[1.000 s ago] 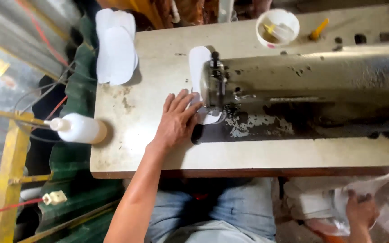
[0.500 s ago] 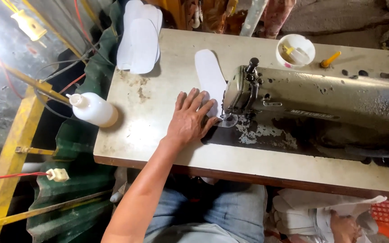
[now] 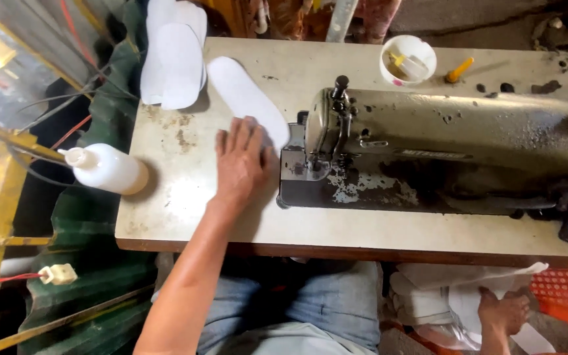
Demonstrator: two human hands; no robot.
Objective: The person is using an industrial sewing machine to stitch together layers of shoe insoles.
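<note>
Bottle [image 3: 108, 169] of white plastic lies at the desk's [image 3: 185, 217] left edge, beside a stack of white insole pieces [image 3: 173, 56] hanging over the far corner. Next, the left hand [image 3: 241, 164] rests flat, fingers spread, holding nothing but pressing the near end of one white insole [image 3: 244, 98] that lies angled just left of the sewing machine [image 3: 428, 154]. That piece sits clear of the needle, so stitching looks not yet begun on it. Far right, below the desk, the right hand [image 3: 502, 312] reaches into a white bag [image 3: 442, 296]; whether its grip closes on anything I cannot tell.
</note>
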